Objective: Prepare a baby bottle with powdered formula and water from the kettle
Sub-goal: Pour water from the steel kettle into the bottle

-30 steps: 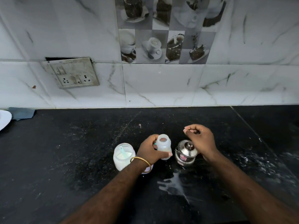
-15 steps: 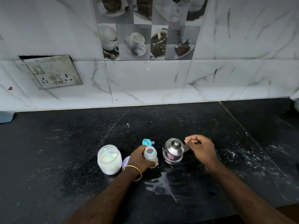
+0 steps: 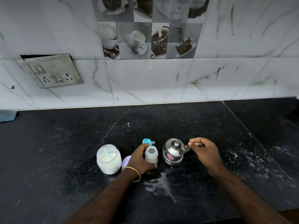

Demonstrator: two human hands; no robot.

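Upright open-mouthed bottle (image 3: 151, 155) within left hand (image 3: 141, 160) curled fingers; right hand (image 3: 205, 151) fingers pinching kettle (image 3: 174, 151) handle.

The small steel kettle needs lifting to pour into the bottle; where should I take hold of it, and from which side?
By the flat handle that sticks out on the right of the small steel kettle, coming from the right. The right hand already pinches it there; the spout faces left.
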